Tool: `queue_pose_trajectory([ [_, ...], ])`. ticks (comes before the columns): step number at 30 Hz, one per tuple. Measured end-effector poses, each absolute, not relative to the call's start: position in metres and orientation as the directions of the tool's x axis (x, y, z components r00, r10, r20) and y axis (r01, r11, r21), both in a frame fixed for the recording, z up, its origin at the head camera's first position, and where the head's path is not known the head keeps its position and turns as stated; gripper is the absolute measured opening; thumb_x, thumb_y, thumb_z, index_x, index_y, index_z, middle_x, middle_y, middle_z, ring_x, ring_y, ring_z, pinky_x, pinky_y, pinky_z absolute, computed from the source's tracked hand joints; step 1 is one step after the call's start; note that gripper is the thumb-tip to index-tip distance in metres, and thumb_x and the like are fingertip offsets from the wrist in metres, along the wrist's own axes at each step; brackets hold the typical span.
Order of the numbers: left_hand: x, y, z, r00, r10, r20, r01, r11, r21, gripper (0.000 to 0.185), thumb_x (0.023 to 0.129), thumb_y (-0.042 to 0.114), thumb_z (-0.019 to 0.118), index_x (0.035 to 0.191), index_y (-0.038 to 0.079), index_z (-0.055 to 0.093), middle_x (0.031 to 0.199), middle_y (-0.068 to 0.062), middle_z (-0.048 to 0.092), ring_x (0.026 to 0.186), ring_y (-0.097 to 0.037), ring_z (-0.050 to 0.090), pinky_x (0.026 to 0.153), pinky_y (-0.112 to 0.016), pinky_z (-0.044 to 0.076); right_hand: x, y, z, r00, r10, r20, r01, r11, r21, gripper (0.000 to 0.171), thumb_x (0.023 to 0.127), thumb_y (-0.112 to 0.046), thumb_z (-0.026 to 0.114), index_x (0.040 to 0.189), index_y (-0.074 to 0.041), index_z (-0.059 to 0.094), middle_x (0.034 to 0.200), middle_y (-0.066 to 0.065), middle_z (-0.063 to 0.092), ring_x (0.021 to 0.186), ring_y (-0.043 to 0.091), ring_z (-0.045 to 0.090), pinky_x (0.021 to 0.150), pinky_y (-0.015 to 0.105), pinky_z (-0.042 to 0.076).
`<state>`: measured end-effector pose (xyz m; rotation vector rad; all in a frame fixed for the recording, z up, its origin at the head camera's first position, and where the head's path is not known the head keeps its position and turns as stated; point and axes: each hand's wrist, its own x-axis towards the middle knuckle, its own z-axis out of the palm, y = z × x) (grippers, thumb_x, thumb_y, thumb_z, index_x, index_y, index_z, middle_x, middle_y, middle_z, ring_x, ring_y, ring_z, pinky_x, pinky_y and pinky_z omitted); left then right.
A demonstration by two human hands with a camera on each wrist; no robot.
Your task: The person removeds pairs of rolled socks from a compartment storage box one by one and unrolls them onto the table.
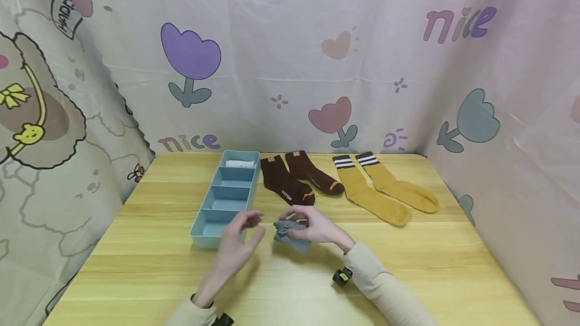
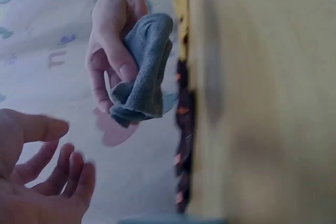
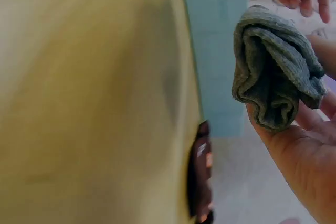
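Note:
A folded grey sock bundle (image 1: 293,235) is held in my right hand (image 1: 314,224), pinched between thumb and fingers above the table. In the right wrist view its bunched folds (image 3: 275,72) face the camera. My left hand (image 1: 235,246) hovers at the near end of the blue divided box (image 1: 207,240), fingers spread and loosely bent, holding nothing. In the left wrist view a gap separates the left hand (image 2: 44,166) from the grey bundle (image 2: 149,66). A white folded item (image 1: 240,164) lies in the box's farthest compartment.
Two dark brown socks (image 1: 290,185) lie flat right of the box, behind my right hand. Farther right lie two mustard socks (image 1: 376,197) with striped cuffs. The wooden table (image 1: 149,245) meets a patterned curtain (image 1: 272,64) at the back and sides.

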<state>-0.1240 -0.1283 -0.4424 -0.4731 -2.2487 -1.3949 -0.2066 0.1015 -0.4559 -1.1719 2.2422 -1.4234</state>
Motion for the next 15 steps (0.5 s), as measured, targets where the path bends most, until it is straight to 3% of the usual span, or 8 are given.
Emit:
queue_pose_trajectory([
  [3,-0.123,-0.119,-0.453,-0.907,0.159,0.389,0.420,0.353,0.836,0.029,0.083,-0.006,0.073,0.111,0.000,0.067,0.097,-0.011,0.070,0.085,-0.015,0.066,0.081,-0.028,0.060,-0.203,0.112,-0.465,-0.668,-0.720,0.188,-0.503,0.251,-0.827,0.030,0.086,-0.007,0.074,0.115,-0.006,0.065,0.112,0.014,0.072,0.101,0.017,0.068,0.091,0.025,0.055],
  [6,-0.125,-0.115,-0.462,-0.932,0.282,0.228,0.310,0.295,0.904,0.031,0.085,-0.005,0.072,0.114,-0.005,0.065,0.100,-0.020,0.067,0.089,-0.017,0.067,0.083,-0.028,0.061,-0.200,0.119,-0.470,-0.681,-0.711,0.178,-0.530,0.310,-0.789,0.025,0.083,-0.009,0.077,0.107,-0.009,0.070,0.107,0.008,0.067,0.100,0.015,0.061,0.092,0.026,0.051],
  [10,-0.130,-0.113,-0.472,-0.914,0.399,0.069,0.185,0.261,0.947,0.040,0.084,-0.008,0.071,0.121,-0.011,0.059,0.108,-0.026,0.064,0.096,-0.028,0.068,0.086,-0.025,0.059,-0.197,0.126,-0.473,-0.685,-0.713,0.151,-0.539,0.357,-0.763,0.020,0.081,-0.011,0.080,0.100,-0.012,0.075,0.098,0.003,0.065,0.096,0.011,0.056,0.089,0.026,0.048],
  [15,-0.134,-0.107,-0.480,-0.893,0.450,0.003,0.137,0.267,0.954,0.041,0.079,-0.011,0.073,0.118,-0.011,0.059,0.109,-0.024,0.067,0.099,-0.031,0.068,0.087,-0.026,0.059,-0.196,0.132,-0.477,-0.633,-0.758,0.158,-0.576,0.326,-0.750,0.018,0.082,-0.009,0.079,0.100,-0.008,0.077,0.094,0.005,0.069,0.093,0.006,0.059,0.088,0.025,0.052],
])
